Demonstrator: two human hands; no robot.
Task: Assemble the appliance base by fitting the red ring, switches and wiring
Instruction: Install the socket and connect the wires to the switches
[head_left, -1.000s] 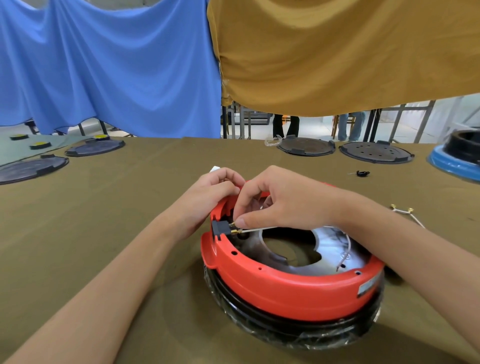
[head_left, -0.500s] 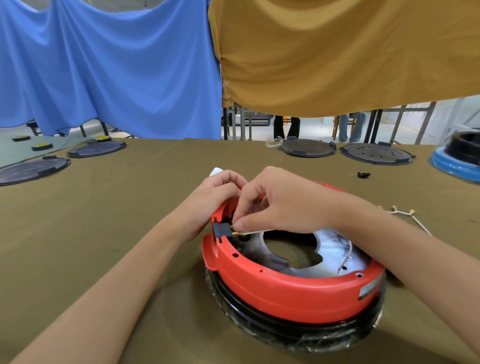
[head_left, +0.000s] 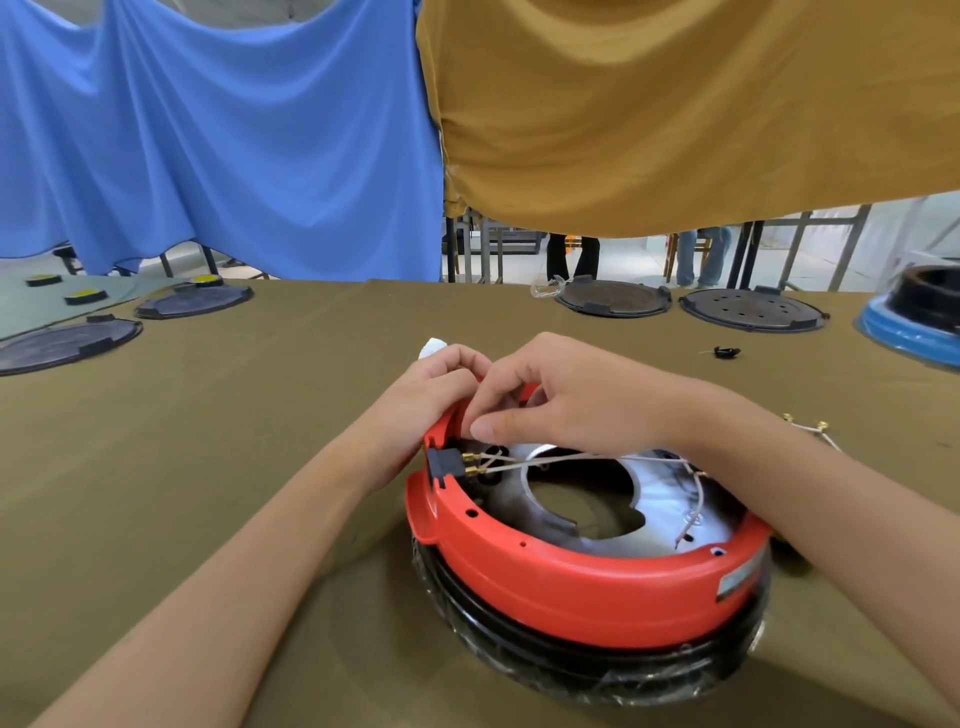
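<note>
The red ring (head_left: 571, 582) sits on a black base (head_left: 597, 660) wrapped in clear plastic, with a metal plate (head_left: 675, 514) inside it. A black switch (head_left: 444, 464) is set in the ring's left wall. Two pale wires (head_left: 561, 460) with brass terminals are plugged into it. My left hand (head_left: 431, 395) grips the ring's far-left rim from outside. My right hand (head_left: 566, 400) hovers just above the switch, thumb against curled fingertips, with nothing visible between them. The wires run under it.
A loose wire with brass ends (head_left: 810, 428) lies to the right and a small black part (head_left: 726, 352) farther back. Black discs (head_left: 613, 299) line the far edge and the left side (head_left: 62, 345). A blue base (head_left: 909, 327) stands far right. Blue and ochre cloths hang behind.
My right thumb and finger have let go of the wire terminal at the switch and risen slightly. Both terminals now show seated in the switch. My left hand has stayed on the rim.
</note>
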